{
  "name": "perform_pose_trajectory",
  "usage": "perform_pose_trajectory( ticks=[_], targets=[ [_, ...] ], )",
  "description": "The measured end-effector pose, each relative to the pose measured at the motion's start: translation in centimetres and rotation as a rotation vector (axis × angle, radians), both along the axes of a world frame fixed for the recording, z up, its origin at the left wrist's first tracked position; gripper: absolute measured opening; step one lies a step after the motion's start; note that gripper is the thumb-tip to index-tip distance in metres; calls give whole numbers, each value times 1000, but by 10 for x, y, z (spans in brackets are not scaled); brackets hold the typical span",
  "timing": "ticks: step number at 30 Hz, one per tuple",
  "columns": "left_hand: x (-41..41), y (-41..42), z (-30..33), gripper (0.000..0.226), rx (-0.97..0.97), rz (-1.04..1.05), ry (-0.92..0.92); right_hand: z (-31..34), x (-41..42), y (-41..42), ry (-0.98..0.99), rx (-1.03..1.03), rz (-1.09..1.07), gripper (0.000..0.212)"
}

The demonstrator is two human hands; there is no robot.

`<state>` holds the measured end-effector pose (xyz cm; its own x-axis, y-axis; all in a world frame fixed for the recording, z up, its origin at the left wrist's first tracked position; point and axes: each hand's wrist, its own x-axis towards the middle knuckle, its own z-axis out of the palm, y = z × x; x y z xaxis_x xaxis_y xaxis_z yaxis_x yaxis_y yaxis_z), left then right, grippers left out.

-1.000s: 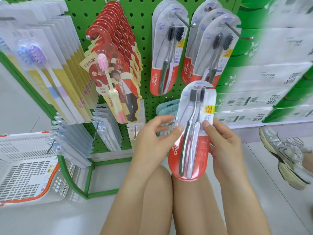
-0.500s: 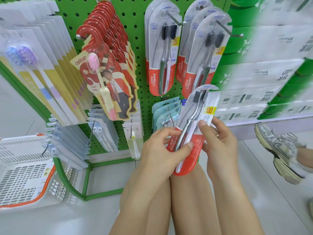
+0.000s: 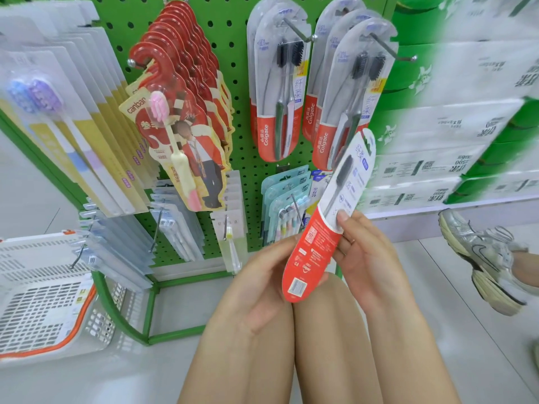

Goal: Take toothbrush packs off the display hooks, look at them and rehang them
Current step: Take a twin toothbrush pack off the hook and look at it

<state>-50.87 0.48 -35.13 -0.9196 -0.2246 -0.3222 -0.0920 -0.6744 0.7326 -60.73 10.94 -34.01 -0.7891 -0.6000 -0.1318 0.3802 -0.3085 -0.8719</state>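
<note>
I hold a red-and-white Colgate toothbrush pack in front of my knees, tilted to the upper right, with its printed back and barcode facing me. My left hand grips its lower left edge. My right hand holds its right side, thumb pressed on the pack's middle. Above it, matching Colgate packs hang on two display hooks, the left hook and the right hook, on the green pegboard.
Red canban child toothbrush packs hang to the left, yellow-white packs further left, teal multi-packs low in the middle. A white plastic basket stands on the floor at left. Another person's sneaker is at right, under stacked tissue cartons.
The pack has been turned over between my hands: its front with the brushes faced me before, now its back does. It also tilted further to the right.
</note>
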Motion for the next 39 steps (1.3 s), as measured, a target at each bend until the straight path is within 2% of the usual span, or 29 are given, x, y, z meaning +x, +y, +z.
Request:
perform_pose_trajectory(
  ticks=[5,7,12,15,21,26,28,35,39],
  targets=[
    [1,-7,-3,47,-75,41,-72,-1,0,2,78,83,-101,26],
    [0,-8,-1,45,-73,87,-78,-1,0,2,104,112,-122,23],
    [1,-4,1,35,-313,80,-55,3,0,3,129,124,-137,21],
    [2,-5,-1,32,-378,69,-59,4,0,4,128,127,-134,21],
    [2,-6,-5,31,-420,69,-36,3,-1,5,136,118,-135,19],
    [4,-8,-7,31,-436,77,-7,15,-10,-3,268,136,-260,20],
    [5,-9,-8,28,-440,58,-3,26,-19,-8,296,144,-281,13],
    [6,-12,-9,31,-427,55,16,52,-39,-20,303,152,-273,16],
    [4,-7,-4,29,-438,126,41,54,-40,-22,285,145,-267,15]
  ],
)
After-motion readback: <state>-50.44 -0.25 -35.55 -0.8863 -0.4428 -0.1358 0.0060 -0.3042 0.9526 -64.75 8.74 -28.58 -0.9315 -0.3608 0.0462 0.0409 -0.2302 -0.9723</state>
